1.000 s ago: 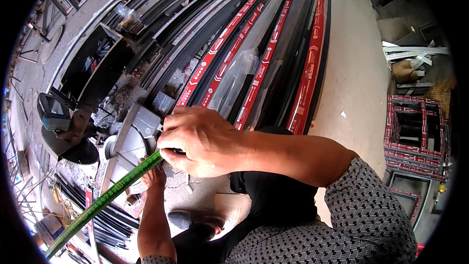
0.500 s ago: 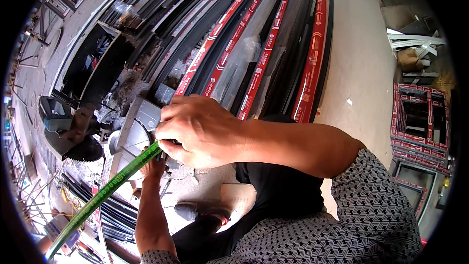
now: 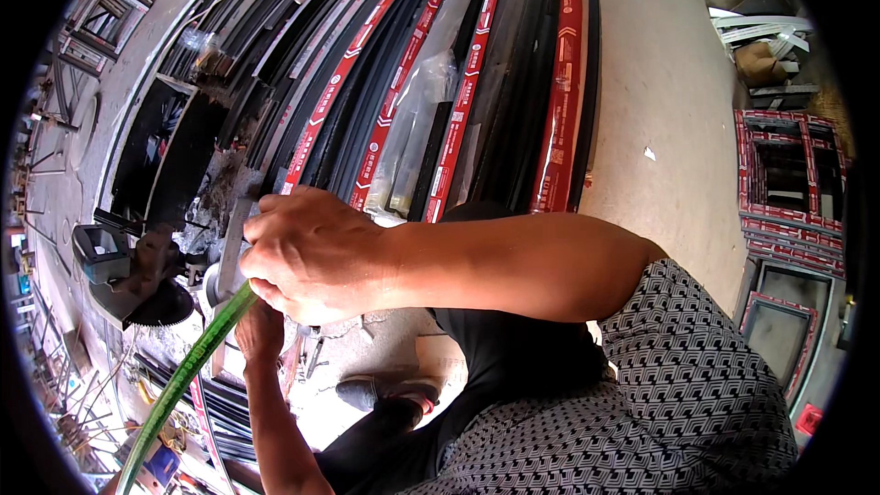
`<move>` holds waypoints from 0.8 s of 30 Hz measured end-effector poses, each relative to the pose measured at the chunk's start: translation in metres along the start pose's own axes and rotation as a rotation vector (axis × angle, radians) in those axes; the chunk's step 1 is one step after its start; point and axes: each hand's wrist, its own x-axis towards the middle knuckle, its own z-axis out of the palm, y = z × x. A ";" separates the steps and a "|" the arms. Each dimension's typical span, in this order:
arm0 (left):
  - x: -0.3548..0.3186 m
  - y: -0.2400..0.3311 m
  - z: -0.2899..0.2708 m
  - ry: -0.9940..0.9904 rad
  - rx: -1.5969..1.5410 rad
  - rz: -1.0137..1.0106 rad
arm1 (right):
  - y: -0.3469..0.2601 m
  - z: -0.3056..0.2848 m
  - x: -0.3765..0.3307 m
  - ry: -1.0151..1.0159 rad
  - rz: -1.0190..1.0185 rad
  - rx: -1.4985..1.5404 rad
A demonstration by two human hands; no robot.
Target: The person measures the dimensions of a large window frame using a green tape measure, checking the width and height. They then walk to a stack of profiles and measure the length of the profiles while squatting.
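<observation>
My right hand (image 3: 312, 257) reaches in from the right, fingers closed on the end of a green tape-measure blade (image 3: 188, 371) with dark markings. From its fingers the blade curves down to the lower left edge of the view. Behind and below it is my left hand (image 3: 259, 330), close to the metal base of a cutting saw; its fingers are hidden by the right hand. The saw's toothed round blade (image 3: 167, 304) and grey housing (image 3: 103, 252) stand just left of both hands.
Long dark profiles with red printed film (image 3: 466, 101) lie ahead. A black open box (image 3: 179, 151) stands far left. Red-and-dark frames (image 3: 793, 170) are stacked at the right, below white strips (image 3: 765, 29). More dark profiles (image 3: 220, 417) lie lower left.
Both hands have shifted left in the view, and the surroundings have shifted too. The green blade now hangs steeper and more bowed. My right hand covers more of the saw's base.
</observation>
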 end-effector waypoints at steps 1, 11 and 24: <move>-0.004 0.006 -0.005 -0.007 -0.003 -0.007 | 0.000 0.001 0.000 -0.006 0.004 -0.005; -0.041 0.030 0.008 -0.072 -0.081 0.027 | -0.001 -0.005 -0.001 -0.015 0.010 -0.019; -0.072 0.078 0.137 -0.149 -0.164 0.113 | 0.003 -0.010 -0.003 -0.032 -0.006 0.027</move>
